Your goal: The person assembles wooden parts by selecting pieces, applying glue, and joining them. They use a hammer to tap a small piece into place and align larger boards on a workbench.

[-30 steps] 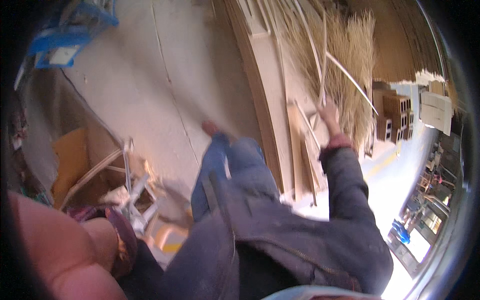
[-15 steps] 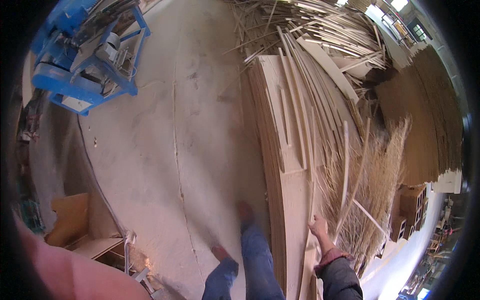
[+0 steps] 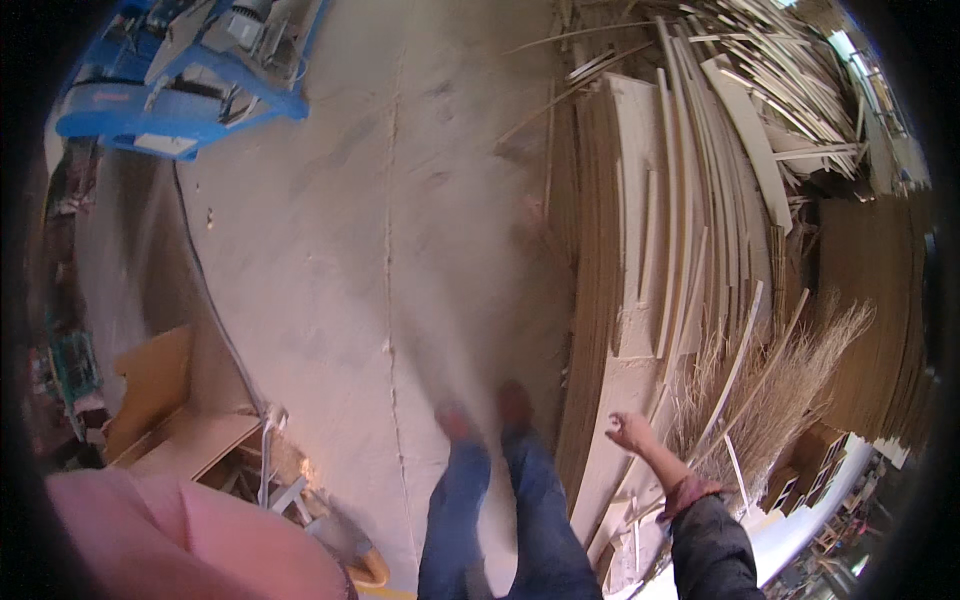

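Note:
My right hand (image 3: pixel 632 433) reaches over the long stack of flat boards (image 3: pixel 612 395) on my right. Its fingers are a little apart and bent, and nothing shows between them. Thin wooden strips (image 3: pixel 690 190) lie lengthwise along the top of the stack, farther ahead. Beside the hand, to its right, stands a bundle of dry brushwood twigs (image 3: pixel 790 375) with a few pale sticks among them. At the lower left, a large pink, blurred shape, apparently my left hand (image 3: pixel 190 535), fills the view very close up. Its fingers cannot be made out.
A concrete floor (image 3: pixel 300 300) stretches ahead of my feet. A blue machine (image 3: pixel 190 110) stands at the far left. Scrap strips (image 3: pixel 790 90) are heaped at the far right, near a tall brown stack (image 3: pixel 870 310). Broken boards (image 3: pixel 160 390) and a cable (image 3: pixel 205 280) are on the left.
My right hand has come off a thin strip on the board stack, and its fingers have loosened. The view has shifted, and my feet have changed position.

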`<state>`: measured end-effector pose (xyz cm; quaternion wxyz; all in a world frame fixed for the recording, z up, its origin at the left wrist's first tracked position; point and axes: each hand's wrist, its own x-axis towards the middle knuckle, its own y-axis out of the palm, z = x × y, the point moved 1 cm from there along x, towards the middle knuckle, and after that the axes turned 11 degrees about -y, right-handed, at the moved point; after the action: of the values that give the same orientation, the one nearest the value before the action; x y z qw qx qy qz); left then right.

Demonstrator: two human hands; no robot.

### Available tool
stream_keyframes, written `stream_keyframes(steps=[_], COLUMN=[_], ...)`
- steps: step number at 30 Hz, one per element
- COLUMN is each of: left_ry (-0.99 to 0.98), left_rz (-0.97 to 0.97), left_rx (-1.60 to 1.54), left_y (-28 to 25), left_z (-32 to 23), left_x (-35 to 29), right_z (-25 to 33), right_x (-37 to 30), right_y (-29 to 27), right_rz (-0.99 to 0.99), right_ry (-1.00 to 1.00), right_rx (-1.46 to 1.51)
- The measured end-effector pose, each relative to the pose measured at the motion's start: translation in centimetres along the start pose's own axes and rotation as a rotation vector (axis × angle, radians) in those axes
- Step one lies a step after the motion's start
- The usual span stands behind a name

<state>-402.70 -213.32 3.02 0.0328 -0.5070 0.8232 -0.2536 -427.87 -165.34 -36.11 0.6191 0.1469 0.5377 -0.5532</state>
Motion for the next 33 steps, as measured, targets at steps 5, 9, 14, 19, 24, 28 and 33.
stream_keyframes(steps=[5, 9, 14, 19, 24, 28, 33], left_ry=[0.058, 0.098, -0.002, -0.183, -0.375, -0.449, -0.517], left_rz=[-0.081, -0.158, -0.189, -0.188, -0.123, -0.130, -0.153], left_rx=[-0.037, -0.040, -0.020, -0.011, -0.042, -0.021, -0.012], left_y=[-5.5, -6.5, -3.3, 4.3, 10.7, 14.1, 14.7], left_z=[-0.4, 0.6, 4.8, 12.8, 21.0, 25.7, 28.1], left_x=[5.3, 9.1, 12.9, 14.3, 13.8, 13.6, 12.5], right_z=[5.2, 10.8, 14.8, 13.9, 10.2, 7.5, 3.6], right_x=[5.2, 13.5, 24.8, 40.4, 52.4, 59.2, 64.3], right_y=[-7.0, -14.3, -22.0, -26.0, -25.3, -24.3, -23.0], right_rz=[0.004, -0.094, -0.428, -0.408, -0.598, -0.311, -0.342], right_ry=[-0.184, -0.279, -0.365, -0.308, -0.159, 0.146, 0.220], right_rx=[-0.077, -0.113, 0.025, -0.102, -0.089, 0.066, 0.009])
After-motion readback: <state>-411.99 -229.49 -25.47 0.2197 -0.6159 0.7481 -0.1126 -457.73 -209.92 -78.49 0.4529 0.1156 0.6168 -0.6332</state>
